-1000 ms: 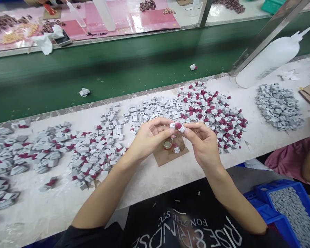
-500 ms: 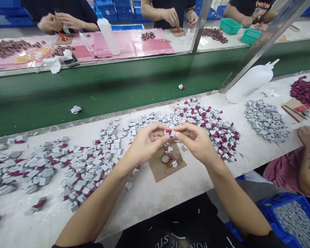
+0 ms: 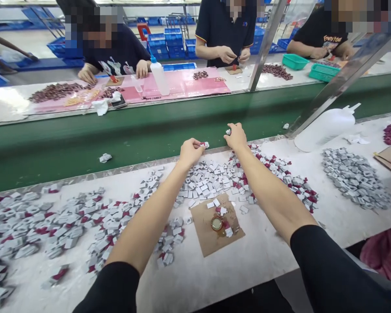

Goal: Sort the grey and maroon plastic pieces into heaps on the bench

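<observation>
Far to the left of the left hand, a loose spread of grey and dark-red angular pieces (image 3: 29, 221) covers part of a long white worktable (image 3: 244, 265). Farther from the person, but also left of that hand, a small pale-grey angular piece (image 3: 105, 158) lies on a flat green belt (image 3: 169, 134). The left hand (image 3: 191, 152), palm down, pinches a small dark-red and pale-grey part (image 3: 205, 144) between thumb and fingers; the part projects from its right side, near the belt's edge. Just on the near side of this hand is a bed of pale-grey blocks (image 3: 205, 180); nearer still, a brown cardboard square (image 3: 202, 237) bears a round metal-rimmed cap (image 3: 217, 223) and several small pieces. The right hand (image 3: 236, 135) reaches over the belt, its thumb and fingers curled about a small pale-grey component (image 3: 228, 132) at its left side; whether the grip is firm cannot be told. On the right hand's near side and to its right lies a mixed grey and dark-red heap (image 3: 299, 187), partly hidden by the forearm. Farther right stand a tilted white plastic bottle (image 3: 326, 129) and, nearer the person, an oval heap of plain grey pieces (image 3: 355, 178).
</observation>
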`<state>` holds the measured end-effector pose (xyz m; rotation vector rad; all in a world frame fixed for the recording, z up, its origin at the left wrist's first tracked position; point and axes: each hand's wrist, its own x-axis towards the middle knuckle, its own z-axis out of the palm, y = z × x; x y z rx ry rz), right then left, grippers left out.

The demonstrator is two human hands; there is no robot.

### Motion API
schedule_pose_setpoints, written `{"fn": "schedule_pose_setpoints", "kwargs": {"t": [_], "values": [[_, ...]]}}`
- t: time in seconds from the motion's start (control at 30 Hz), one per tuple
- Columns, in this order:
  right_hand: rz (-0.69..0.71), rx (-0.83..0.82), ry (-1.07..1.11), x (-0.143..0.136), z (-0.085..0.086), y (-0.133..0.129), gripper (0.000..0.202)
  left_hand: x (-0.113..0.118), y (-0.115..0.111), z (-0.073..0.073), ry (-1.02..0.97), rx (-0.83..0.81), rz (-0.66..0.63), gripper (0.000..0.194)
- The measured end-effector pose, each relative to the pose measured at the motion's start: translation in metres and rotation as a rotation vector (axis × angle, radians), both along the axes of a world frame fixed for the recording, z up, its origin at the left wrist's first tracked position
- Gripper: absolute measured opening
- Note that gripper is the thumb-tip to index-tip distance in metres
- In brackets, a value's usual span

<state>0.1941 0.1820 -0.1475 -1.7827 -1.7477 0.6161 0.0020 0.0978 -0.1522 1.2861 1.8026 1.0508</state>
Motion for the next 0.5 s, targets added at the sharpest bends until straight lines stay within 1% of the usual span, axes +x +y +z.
{"fn": "schedule_pose_setpoints", "kwargs": {"t": [0.07,0.17,0.27,0.33,0.4,0.43,0.5], "values": [[0.038,-0.009,0.036,0.000,-0.002,0.004,0.048,0.006,0.012,-0.005,0.016,-0.003,0.016,0.024],[0.077,-0.031,0.127,0.001,0.000,0.004,0.029,0.014,0.026,-0.009,0.023,-0.017,0.027,0.027],[0.118,-0.061,0.277,0.001,0.007,-0.009,0.019,0.018,0.031,-0.007,0.031,-0.012,0.039,0.025],[0.147,-0.070,0.381,0.005,0.013,-0.027,0.017,0.019,0.026,-0.001,0.047,0.024,0.055,0.018],[0.184,-0.078,0.532,0.011,0.019,-0.052,0.018,0.021,0.013,0.007,0.057,0.125,0.046,0.018],[0.210,-0.086,0.651,0.015,0.022,-0.067,0.024,0.022,0.003,0.012,0.036,0.201,0.006,0.020],[0.261,-0.104,0.929,0.023,0.028,-0.097,0.045,0.028,-0.022,0.023,-0.061,0.356,-0.158,0.022]]}}
